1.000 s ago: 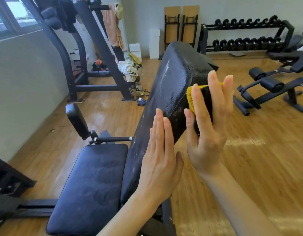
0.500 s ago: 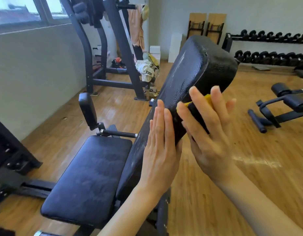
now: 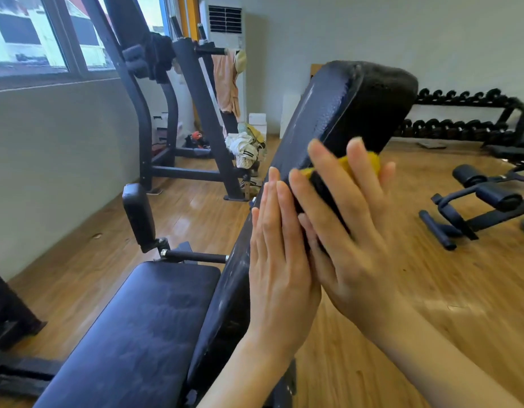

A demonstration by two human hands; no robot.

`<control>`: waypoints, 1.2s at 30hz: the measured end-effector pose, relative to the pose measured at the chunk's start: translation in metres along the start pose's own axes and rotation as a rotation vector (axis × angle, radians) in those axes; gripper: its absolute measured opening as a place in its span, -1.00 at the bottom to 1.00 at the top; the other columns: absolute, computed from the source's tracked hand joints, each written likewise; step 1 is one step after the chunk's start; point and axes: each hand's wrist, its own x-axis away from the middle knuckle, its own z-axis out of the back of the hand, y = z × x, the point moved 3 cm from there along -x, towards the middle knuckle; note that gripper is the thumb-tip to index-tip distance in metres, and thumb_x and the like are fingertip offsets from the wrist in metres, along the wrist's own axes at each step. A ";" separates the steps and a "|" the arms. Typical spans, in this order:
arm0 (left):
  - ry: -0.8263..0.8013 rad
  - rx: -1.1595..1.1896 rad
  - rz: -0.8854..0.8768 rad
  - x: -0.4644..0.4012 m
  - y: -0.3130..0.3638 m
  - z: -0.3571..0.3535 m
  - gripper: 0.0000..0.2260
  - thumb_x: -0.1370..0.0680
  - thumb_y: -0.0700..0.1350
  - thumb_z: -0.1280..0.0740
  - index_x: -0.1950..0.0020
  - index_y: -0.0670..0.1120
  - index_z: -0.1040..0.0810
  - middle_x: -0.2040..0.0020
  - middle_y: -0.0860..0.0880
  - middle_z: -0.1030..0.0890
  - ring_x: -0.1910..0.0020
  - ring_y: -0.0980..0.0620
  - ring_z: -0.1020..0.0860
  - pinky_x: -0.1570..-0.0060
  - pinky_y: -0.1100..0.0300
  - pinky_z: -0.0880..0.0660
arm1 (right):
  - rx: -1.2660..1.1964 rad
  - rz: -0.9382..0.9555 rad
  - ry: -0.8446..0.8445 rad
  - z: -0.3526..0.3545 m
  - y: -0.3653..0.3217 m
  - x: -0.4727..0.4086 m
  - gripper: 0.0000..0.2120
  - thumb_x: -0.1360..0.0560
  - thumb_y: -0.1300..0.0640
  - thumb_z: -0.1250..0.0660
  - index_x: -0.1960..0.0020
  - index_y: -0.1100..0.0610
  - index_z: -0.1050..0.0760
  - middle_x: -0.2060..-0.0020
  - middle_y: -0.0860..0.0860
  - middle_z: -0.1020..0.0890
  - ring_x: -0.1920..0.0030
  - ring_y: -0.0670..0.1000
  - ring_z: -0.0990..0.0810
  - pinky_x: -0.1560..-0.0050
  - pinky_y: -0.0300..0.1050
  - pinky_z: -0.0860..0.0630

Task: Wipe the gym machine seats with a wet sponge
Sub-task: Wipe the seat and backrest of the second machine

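Sponge (image 3: 364, 161), yellow with a dark layer, was pressed against the side edge of the backrest pad (image 3: 322, 113), below the pad's rounded top end. Right hand (image 3: 352, 231) lay flat over it, fingers (image 3: 328, 178) straight and spread apart, covering most of the sponge; only a yellow strip showed past the fingertips. Left hand (image 3: 280, 266) rested open against the same pad, just beside the right hand and lower, its fingers straight and held together, pointing up along the pad's edge. The two hands touched near the thumbs. Backrest pad stood tilted, black, with pale streaks on its front face. Seat cushion (image 3: 137, 328) lay below and left of the backrest pad, dull smears across its top. A small armrest pad (image 3: 138, 216) stood upright left of the backrest pad on a bar. Dumbbell rack (image 3: 473, 113) sat behind the backrest pad, against the far wall. Wooden floor (image 3: 461, 290) ran right of the pad.
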 end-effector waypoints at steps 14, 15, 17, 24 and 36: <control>0.054 -0.070 -0.254 0.021 -0.034 0.002 -0.45 -0.66 -0.16 -0.20 -0.59 -0.09 -0.02 -0.60 -0.07 0.00 -0.60 -0.05 -0.10 -0.53 0.02 -0.17 | -0.144 0.069 0.100 0.010 0.017 -0.012 -0.70 -0.62 0.31 -0.21 -0.34 0.28 -0.44 -0.38 0.20 -0.34 -0.45 0.30 -0.18 -0.48 0.32 -0.05; 0.049 -0.079 -0.284 0.022 -0.038 0.001 -0.47 -0.66 -0.18 -0.18 -0.58 -0.09 -0.03 -0.60 -0.05 0.01 -0.60 -0.04 -0.09 -0.55 0.03 -0.13 | -0.167 0.041 0.153 0.012 0.014 -0.020 -0.71 -0.62 0.32 -0.21 -0.33 0.30 -0.44 -0.38 0.21 -0.34 -0.45 0.31 -0.17 -0.48 0.32 -0.05; 0.053 -0.055 -0.307 0.023 -0.043 0.001 -0.48 -0.65 -0.22 -0.16 -0.58 -0.11 -0.08 -0.59 -0.04 -0.03 -0.60 -0.04 -0.10 -0.55 0.02 -0.10 | -0.136 0.090 0.139 0.005 0.007 -0.011 -0.70 -0.61 0.32 -0.23 -0.33 0.32 -0.45 -0.38 0.22 -0.34 -0.44 0.30 -0.17 -0.49 0.29 -0.03; 0.081 -0.079 -0.345 0.027 -0.048 -0.001 -0.48 -0.64 -0.28 -0.16 -0.58 -0.15 -0.10 -0.58 -0.04 -0.06 -0.59 -0.05 -0.12 -0.55 0.03 -0.11 | -0.069 0.133 0.175 0.003 0.010 -0.013 -0.72 -0.63 0.30 -0.21 -0.31 0.30 -0.47 -0.37 0.23 -0.38 -0.43 0.32 -0.20 -0.50 0.25 0.03; 0.088 0.007 -0.314 0.028 -0.044 -0.003 -0.55 -0.67 -0.24 -0.15 -0.54 -0.23 -0.13 -0.57 -0.07 -0.12 -0.58 -0.11 -0.18 -0.51 -0.08 -0.23 | -0.121 0.115 0.059 -0.024 -0.007 0.027 -0.65 -0.67 0.20 -0.07 -0.44 0.22 -0.30 -0.44 0.20 -0.30 -0.50 0.22 -0.16 -0.46 0.31 -0.12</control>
